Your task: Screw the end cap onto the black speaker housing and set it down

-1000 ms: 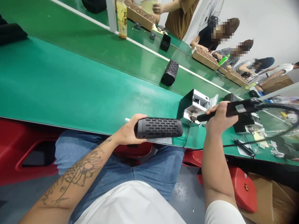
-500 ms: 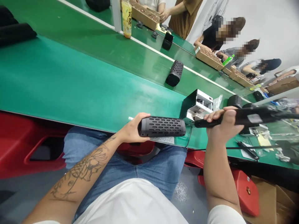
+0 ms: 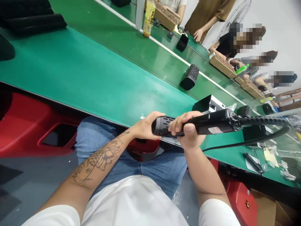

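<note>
Two hands closed on speaker and powered driver, above the lap at the worktop's near edge.

Nearest: left hand (image 3: 144,127) wrapped round one end of a black perforated speaker (image 3: 163,125), held level and sideways, likely to steady it and present its other end to the tool; grip closed tight on the housing, thumb on top. Right hand (image 3: 187,133) crossing in front, fingers curled shut round the front of a black electric driver (image 3: 211,124), body lying in line with the speaker; tip hidden behind the fingers, so contact with the speaker not to be told. Cable (image 3: 261,133) trailing right from the driver's rear. Beyond, on the green worktop (image 3: 94,78): a small metal box (image 3: 208,105), then another speaker (image 3: 190,77) lying alone. Farthest: a drink bottle (image 3: 149,18) and co-workers' hands at cardboard trays (image 3: 222,64).
</note>
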The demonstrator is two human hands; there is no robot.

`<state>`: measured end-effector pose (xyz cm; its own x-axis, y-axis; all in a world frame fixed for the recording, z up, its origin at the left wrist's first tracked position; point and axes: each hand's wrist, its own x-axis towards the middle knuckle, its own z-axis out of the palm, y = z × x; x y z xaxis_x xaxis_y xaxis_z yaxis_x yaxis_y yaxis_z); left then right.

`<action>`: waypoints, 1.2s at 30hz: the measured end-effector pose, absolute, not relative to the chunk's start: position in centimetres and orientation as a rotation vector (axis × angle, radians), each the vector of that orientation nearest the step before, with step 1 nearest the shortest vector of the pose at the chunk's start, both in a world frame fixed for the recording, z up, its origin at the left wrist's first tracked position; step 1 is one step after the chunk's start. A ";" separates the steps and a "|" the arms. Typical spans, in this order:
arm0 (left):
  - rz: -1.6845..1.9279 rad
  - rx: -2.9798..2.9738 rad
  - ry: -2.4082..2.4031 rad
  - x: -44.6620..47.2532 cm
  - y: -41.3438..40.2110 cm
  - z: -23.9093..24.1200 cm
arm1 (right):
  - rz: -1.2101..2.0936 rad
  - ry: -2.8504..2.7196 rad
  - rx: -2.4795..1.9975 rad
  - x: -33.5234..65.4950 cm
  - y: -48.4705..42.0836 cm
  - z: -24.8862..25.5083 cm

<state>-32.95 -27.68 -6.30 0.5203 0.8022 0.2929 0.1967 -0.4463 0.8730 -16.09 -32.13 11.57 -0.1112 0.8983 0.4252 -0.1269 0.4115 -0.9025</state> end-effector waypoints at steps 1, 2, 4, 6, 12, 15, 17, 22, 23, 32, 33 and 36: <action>0.920 1.935 0.821 -32.9 -27.7 -6.2 | 1.038 -1.427 -0.776 -16.0 -32.1 11.4; 0.918 1.939 0.825 -32.8 -27.7 -6.1 | 1.059 -1.455 -0.794 -16.0 -32.0 11.3; 0.919 1.946 0.824 -32.7 -27.6 -6.0 | 1.094 -1.503 -0.792 -15.7 -32.1 10.9; 0.924 1.947 0.816 -32.6 -27.4 -6.0 | 1.117 -1.542 -0.755 -15.4 -32.1 10.3; 0.911 1.927 0.821 -32.4 -27.3 -6.0 | 1.105 -1.598 -0.676 -14.5 -32.3 8.5; 0.901 1.921 0.816 -32.3 -27.3 -6.0 | 1.099 -1.622 -0.599 -14.6 -32.2 8.6; 0.916 1.926 0.804 -32.2 -27.2 -6.0 | 1.097 -1.608 -0.617 -15.1 -32.2 9.1; 0.907 1.927 0.774 -31.9 -27.1 -5.9 | 1.101 -1.603 -0.598 -16.4 -32.2 10.2; 0.894 1.918 0.776 -31.9 -27.2 -5.9 | 1.105 -1.610 -0.532 -16.5 -32.3 10.2; 0.856 1.935 0.835 -32.5 -27.1 -5.8 | 1.096 -1.548 -0.603 -16.2 -32.5 8.3; 0.860 1.964 0.854 -32.6 -27.3 -5.8 | 1.091 -1.523 -0.621 -16.1 -32.7 8.2; 0.957 2.110 1.003 -32.5 -29.5 -6.1 | 1.041 -1.424 -0.652 -15.2 -33.1 9.0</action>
<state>-32.47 -29.52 -6.10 0.4526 0.8222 0.3452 0.3834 -0.5289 0.7571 -15.22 -33.11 9.00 -0.1478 0.8696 0.4710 -0.1849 0.4436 -0.8770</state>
